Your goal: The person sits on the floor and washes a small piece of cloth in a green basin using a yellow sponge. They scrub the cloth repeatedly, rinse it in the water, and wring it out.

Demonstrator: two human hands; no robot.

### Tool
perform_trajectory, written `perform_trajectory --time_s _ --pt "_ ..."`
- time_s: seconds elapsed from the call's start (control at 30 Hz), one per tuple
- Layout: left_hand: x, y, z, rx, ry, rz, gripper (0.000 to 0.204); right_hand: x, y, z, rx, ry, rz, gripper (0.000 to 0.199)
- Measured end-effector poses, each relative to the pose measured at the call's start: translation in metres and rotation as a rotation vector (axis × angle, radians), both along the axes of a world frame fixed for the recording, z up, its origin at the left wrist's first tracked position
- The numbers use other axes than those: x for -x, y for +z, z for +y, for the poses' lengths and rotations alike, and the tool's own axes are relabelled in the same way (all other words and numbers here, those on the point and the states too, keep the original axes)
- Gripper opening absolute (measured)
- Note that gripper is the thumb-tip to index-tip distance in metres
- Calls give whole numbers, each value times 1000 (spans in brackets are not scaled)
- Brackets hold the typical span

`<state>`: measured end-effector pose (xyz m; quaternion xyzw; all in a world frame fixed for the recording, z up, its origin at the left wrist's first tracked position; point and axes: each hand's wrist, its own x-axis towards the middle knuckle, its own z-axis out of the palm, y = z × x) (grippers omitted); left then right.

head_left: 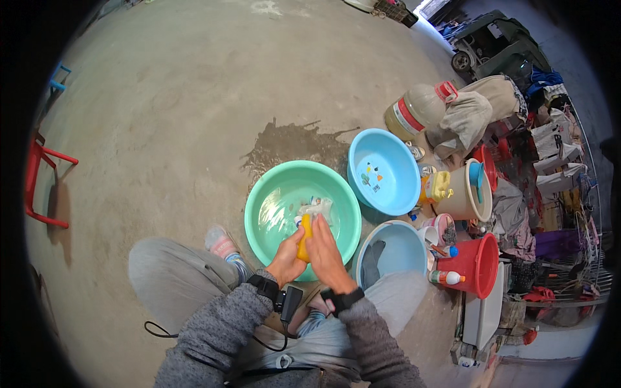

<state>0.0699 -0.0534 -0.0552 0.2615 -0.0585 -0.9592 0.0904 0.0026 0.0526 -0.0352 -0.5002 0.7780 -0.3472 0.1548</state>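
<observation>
My left hand [286, 260] is closed around the lower part of a yellow bar of soap [303, 239]. The bar stands upright over the near side of a green basin [275, 184]. Flat against the bar's right side lies my right hand [325, 252], its fingers stretched out and pointing away from me. Just beyond my fingertips, a small whitish item [317, 207] with coloured print lies in the basin's shallow water; its kind is unclear. My palms hide part of the bar and the near rim.
Right of the green basin stand a blue basin [380, 155] and a pale blue one [406, 242] with a dark cloth [371, 262]. Farther right are a red bucket [480, 265], a cream bucket [477, 205] and a large jug [414, 107]. A red stool [48, 194] is far left.
</observation>
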Motion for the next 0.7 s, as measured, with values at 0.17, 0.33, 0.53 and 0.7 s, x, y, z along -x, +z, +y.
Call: perform_trajectory --time_s 0.17,0.33,0.53,0.7 --pt "-1 3 0 17 54 46 45 -5 15 1 104 150 51 57" --pt "0 2 -5 29 -20 33 41 -7 20 -1 96 121 201 61" --pt "1 0 -2 -7 2 82 46 -7 32 -4 -66 21 59 62" --pt "1 3 -1 34 16 55 42 -10 35 -2 -21 16 61 61"
